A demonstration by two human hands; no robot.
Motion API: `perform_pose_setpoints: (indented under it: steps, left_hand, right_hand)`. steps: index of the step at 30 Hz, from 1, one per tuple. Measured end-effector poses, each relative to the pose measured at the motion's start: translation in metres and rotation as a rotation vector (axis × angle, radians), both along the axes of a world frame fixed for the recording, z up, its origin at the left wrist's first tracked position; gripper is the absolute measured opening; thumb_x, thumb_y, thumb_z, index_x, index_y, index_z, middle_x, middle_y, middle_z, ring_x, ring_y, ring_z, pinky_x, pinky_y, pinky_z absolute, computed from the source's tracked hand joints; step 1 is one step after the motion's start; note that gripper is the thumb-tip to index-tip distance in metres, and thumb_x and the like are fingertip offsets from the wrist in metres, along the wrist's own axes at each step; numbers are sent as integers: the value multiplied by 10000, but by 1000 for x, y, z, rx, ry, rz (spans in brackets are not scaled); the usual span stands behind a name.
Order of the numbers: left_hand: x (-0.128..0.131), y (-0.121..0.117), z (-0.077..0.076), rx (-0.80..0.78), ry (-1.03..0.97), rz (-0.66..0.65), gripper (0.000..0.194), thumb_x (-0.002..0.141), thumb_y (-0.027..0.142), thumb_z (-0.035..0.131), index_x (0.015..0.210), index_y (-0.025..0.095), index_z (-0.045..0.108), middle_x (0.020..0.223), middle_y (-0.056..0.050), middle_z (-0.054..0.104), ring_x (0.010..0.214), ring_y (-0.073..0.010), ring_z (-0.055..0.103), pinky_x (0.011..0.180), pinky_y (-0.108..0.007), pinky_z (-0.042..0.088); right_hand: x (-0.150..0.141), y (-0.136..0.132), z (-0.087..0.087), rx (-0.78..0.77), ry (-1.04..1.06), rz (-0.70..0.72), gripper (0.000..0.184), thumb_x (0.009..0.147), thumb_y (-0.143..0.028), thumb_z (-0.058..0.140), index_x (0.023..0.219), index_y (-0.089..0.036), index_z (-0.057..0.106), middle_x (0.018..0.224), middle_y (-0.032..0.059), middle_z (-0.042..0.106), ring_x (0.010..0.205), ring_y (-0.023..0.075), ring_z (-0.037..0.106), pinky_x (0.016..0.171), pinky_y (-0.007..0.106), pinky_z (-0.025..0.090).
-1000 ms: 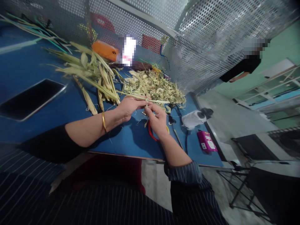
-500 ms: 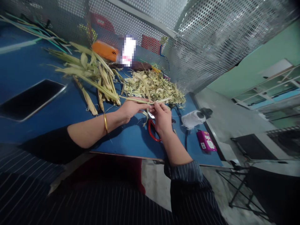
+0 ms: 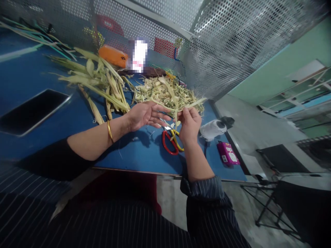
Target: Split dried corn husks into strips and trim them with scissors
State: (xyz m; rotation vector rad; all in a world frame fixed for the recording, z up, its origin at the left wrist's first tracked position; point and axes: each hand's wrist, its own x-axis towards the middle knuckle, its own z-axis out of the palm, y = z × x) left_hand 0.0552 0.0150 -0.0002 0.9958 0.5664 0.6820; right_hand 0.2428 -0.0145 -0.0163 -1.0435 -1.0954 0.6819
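Observation:
My right hand (image 3: pixel 190 124) pinches a pale corn husk piece (image 3: pixel 176 103) between thumb and fingertips; its narrow strips point up, down and to both sides. My left hand (image 3: pixel 147 115) is open, palm turned up and fingers stretched toward the husk piece. One strip runs just above those fingers; whether it touches them I cannot tell. Below the hands lie scissors (image 3: pixel 170 145) with one red and one yellow handle loop, partly covered by my right hand. Behind the hands is a heap of shredded husk bits (image 3: pixel 152 88).
Longer dried husks (image 3: pixel 89 77) lie left of the heap. A dark phone (image 3: pixel 33 112) rests on the blue table (image 3: pixel 139 158). At right are a white thread spool (image 3: pixel 213 130) and a purple pack (image 3: pixel 228 153). An orange packet (image 3: pixel 113 56) lies before the perforated metal screen (image 3: pixel 160 20).
My left hand has let go of the husk piece, opened and drawn left. My right hand has moved slightly right and up with the piece, uncovering the scissors' yellow handle.

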Motion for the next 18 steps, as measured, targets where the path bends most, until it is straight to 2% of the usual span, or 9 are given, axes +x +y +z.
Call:
perform_pose_setpoints:
  steps: [2,5,8,11,14,18]
  left_hand:
    - [0,-1,0,31,68,-30,430,772,456,688,1047,127,719,990,-157,753,786,-244,731,639,-299,535]
    - [2,-4,-1,157,196,53,480,676,303,822,1089,115,667,921,-140,758,767,-212,725,636,-269,520]
    - [5,-8,-4,228,205,87,484,752,302,775,1175,124,622,921,-125,757,750,-188,721,628,-259,517]
    - [7,-10,-8,239,162,21,461,842,372,683,1253,172,619,987,-109,755,779,-172,719,650,-256,521]
    - [9,-10,-12,233,190,34,351,842,347,681,1145,169,697,928,-88,761,753,-148,707,659,-235,509]
    - [12,-7,-14,164,235,175,210,835,276,675,958,119,738,867,-86,758,665,-118,676,607,-210,495]
  right_hand:
    - [0,-1,0,-6,-24,59,262,830,-393,637,680,-207,532,624,-42,554,506,79,487,533,240,432]
    - [-2,-1,0,-23,-36,101,271,829,-385,648,666,-204,531,613,-46,550,513,78,478,529,232,421]
    - [-4,-3,-1,-18,-86,104,284,840,-378,644,646,-200,537,608,-43,556,536,81,489,544,229,420]
    - [-7,-4,-3,-15,-162,126,287,847,-369,643,640,-198,542,604,-40,551,548,82,489,564,234,421]
    - [-8,-4,-5,-24,-218,137,302,844,-382,647,634,-200,529,596,-45,522,547,81,474,563,237,414]
    - [-7,-5,-3,-88,-225,147,259,849,-448,625,757,-214,562,646,-46,554,542,87,511,564,244,436]
